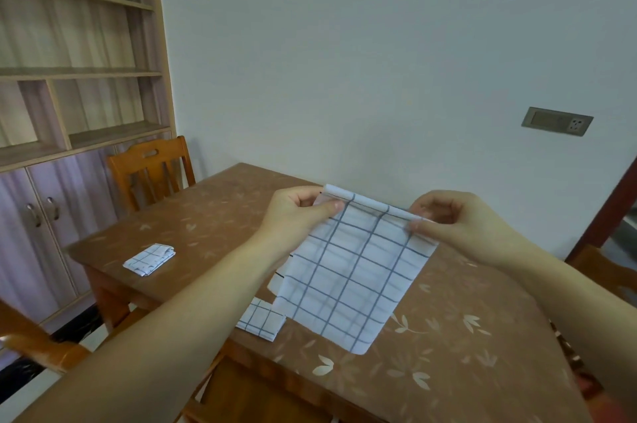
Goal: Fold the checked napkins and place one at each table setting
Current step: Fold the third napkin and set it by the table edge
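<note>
A white napkin with a grey check (351,271) hangs in the air above the brown table (465,353). My left hand (296,212) pinches its upper left corner and my right hand (458,219) pinches its upper right corner, both at the doubled top edge. Its lower edge hangs close to the tabletop. A folded checked napkin (150,259) lies near the table's left edge. Another folded napkin (262,319) lies at the near edge, partly hidden behind the hanging one.
A wooden chair (151,171) stands at the table's far left side, and another chair (38,340) shows at the lower left. A shelf cabinet (69,95) fills the left wall. The table's far side meets the white wall with a socket (556,121).
</note>
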`<move>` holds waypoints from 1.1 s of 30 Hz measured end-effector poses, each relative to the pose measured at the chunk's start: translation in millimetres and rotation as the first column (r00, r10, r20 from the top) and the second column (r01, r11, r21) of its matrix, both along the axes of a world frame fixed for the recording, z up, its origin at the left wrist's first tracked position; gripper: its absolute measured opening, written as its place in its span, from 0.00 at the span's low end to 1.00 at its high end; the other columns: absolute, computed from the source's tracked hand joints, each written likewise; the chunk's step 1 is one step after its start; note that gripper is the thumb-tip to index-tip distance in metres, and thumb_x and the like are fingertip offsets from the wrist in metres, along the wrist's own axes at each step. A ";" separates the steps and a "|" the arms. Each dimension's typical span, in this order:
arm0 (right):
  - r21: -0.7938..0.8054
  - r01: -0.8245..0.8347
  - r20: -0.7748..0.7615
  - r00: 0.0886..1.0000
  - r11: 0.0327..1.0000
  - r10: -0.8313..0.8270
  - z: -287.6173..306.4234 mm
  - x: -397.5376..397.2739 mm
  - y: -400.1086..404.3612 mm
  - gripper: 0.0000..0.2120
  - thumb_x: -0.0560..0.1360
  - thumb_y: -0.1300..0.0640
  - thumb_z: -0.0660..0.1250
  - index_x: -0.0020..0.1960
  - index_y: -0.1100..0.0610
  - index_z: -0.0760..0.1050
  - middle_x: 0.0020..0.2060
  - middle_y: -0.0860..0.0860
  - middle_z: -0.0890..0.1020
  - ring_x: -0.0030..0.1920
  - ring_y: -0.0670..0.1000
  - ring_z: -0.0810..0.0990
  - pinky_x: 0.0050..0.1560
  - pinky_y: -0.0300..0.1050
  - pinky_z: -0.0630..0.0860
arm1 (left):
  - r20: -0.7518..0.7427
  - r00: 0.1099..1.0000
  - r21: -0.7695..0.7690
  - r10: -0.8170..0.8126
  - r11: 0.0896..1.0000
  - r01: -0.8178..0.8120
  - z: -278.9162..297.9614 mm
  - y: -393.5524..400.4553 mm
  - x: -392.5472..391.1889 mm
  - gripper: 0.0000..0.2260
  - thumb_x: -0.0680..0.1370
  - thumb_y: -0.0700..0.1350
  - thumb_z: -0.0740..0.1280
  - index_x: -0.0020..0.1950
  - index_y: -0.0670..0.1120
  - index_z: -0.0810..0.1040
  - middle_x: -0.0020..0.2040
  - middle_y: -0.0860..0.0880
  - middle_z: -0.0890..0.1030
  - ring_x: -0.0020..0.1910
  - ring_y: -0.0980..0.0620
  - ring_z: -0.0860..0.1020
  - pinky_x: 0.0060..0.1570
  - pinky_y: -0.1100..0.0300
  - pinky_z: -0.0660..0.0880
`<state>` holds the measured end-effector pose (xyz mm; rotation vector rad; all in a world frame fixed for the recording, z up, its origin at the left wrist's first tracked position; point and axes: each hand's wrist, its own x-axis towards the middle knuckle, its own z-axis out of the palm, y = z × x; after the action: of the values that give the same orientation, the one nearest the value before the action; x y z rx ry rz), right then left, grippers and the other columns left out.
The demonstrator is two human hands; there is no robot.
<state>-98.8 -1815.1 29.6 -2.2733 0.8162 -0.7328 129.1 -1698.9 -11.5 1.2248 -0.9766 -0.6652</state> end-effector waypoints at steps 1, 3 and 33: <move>-0.040 -0.002 -0.001 1.000 0.999 0.002 0.2 2.5 4.3 0.08 0.71 0.54 0.76 0.47 0.46 0.80 0.38 0.48 0.85 0.37 0.43 0.82 0.40 0.36 0.75 | 0.003 1.000 -0.002 0.004 1.000 -0.004 0.5 -0.9 -1.9 0.06 0.74 0.39 0.74 0.48 0.39 0.85 0.51 0.35 0.84 0.53 0.39 0.83 0.62 0.40 0.76; -0.132 -0.023 0.004 1.000 0.991 0.023 1.9 9.8 16.1 0.13 0.71 0.52 0.77 0.52 0.42 0.77 0.42 0.45 0.84 0.39 0.41 0.83 0.42 0.34 0.77 | 0.000 1.000 -0.018 -0.010 1.000 0.010 2.2 -2.3 -8.7 0.05 0.74 0.38 0.74 0.48 0.41 0.86 0.48 0.39 0.86 0.50 0.44 0.83 0.60 0.44 0.77; -0.103 -0.081 -0.071 0.995 0.991 0.074 13.8 10.3 26.7 0.08 0.79 0.55 0.66 0.41 0.52 0.80 0.42 0.48 0.86 0.45 0.52 0.84 0.54 0.55 0.79 | -0.014 0.991 0.120 -0.132 0.984 0.133 15.5 -13.0 -34.4 0.08 0.78 0.43 0.69 0.49 0.41 0.86 0.40 0.49 0.85 0.41 0.52 0.81 0.45 0.57 0.76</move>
<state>-88.5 -1788.4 43.3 -2.4216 0.7304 -0.6816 94.7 -1711.9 4.0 1.2703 -1.0321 -0.8423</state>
